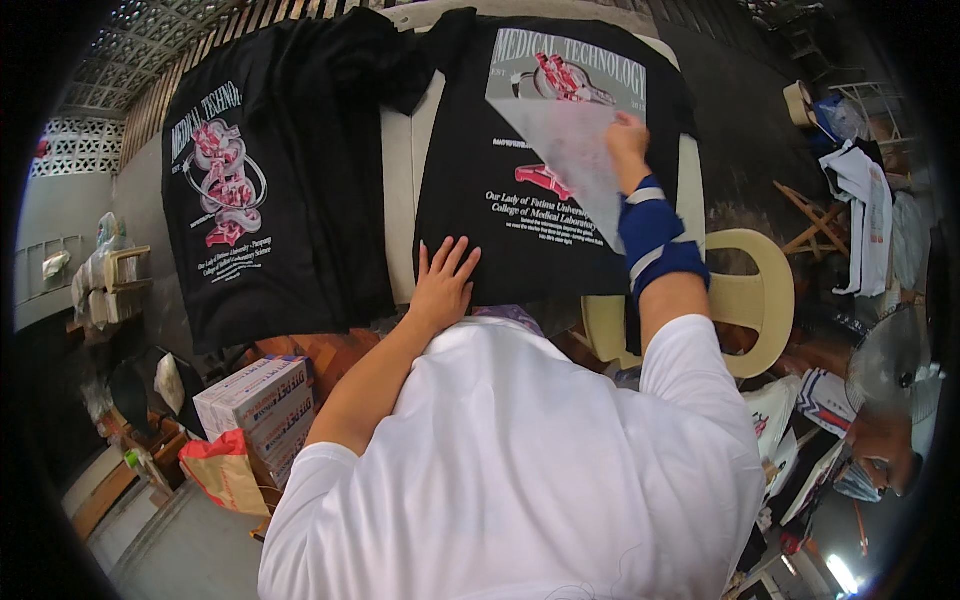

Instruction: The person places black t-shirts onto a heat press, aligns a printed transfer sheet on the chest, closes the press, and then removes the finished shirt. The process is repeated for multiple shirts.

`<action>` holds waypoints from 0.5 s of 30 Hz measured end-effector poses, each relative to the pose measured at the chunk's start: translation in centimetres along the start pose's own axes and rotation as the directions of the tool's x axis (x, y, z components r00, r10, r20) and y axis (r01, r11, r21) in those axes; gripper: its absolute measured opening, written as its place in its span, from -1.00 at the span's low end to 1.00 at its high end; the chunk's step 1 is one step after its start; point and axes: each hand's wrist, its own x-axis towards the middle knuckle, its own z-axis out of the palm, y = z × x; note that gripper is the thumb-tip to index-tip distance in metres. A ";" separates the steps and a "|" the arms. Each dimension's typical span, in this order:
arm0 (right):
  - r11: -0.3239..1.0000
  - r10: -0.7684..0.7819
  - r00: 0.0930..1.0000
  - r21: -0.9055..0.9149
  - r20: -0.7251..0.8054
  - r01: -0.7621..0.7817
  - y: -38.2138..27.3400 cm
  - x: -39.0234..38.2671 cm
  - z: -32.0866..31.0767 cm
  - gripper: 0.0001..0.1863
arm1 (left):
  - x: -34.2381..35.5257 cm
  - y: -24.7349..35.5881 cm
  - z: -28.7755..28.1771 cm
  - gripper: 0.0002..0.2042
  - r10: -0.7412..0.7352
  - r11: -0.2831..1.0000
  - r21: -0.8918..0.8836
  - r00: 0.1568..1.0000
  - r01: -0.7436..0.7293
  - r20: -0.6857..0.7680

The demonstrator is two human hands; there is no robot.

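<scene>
A black T-shirt (450,150) with a white and pink printed design lies on a pale table (405,260) in front of me. My right hand (628,150), its wrist in a blue band, pinches a translucent film sheet (578,150), which is partly lifted off the print and folded back across it. My left hand (445,283) rests on the shirt's lower left, fingers spread. To the left, a second black shirt (330,180) with a similar design lies spread out, its folded fabric alongside.
A cream plastic chair (760,300) stands at the table's right, with stacked boxes (245,385) and a paper bag (220,470) below on the left. A wooden folding stand (810,225), white garments (862,230) and a fan (895,375) are on the right.
</scene>
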 end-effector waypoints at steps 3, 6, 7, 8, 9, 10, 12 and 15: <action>0.997 -0.022 0.984 -0.073 -0.179 0.009 1.7 8.3 -4.1 -0.59 | -0.8 -0.2 0.3 -0.28 -0.001 1.000 -0.009 1.000 0.002 0.027; 0.997 0.041 0.978 -0.056 -0.207 -0.054 0.6 13.4 -10.1 -0.57 | -2.3 0.6 0.0 -0.27 -0.056 0.998 0.006 0.995 0.056 0.084; 0.997 0.078 0.955 0.022 -0.286 -0.075 3.4 17.4 -15.6 -0.57 | -1.4 0.0 -0.1 -0.26 0.006 1.000 -0.017 0.996 -0.004 0.094; 0.994 -0.029 0.934 -0.112 -0.357 -0.012 3.7 18.7 -18.4 -0.58 | -1.3 0.0 -0.2 -0.25 -0.007 1.000 -0.021 0.995 0.009 0.100; 0.992 0.048 0.923 -0.087 -0.381 -0.088 3.3 19.9 -21.4 -0.59 | -1.3 0.0 -0.2 -0.25 -0.015 0.999 -0.030 0.994 0.019 0.107; 0.988 0.016 0.927 -0.138 -0.375 -0.073 2.9 20.1 -24.1 -0.62 | -1.6 0.3 -0.3 -0.24 -0.038 0.999 -0.024 0.992 0.041 0.121; 0.990 0.123 0.909 -0.009 -0.398 -0.138 1.2 20.7 -31.0 -0.65 | -2.0 0.2 -0.4 -0.21 -0.060 0.998 -0.021 0.987 0.064 0.151; -0.038 -0.182 0.969 -0.984 -0.165 -0.175 -1.7 18.4 -42.3 -0.72 | -2.2 0.7 -1.6 -0.20 -0.077 0.997 0.014 0.987 0.076 0.143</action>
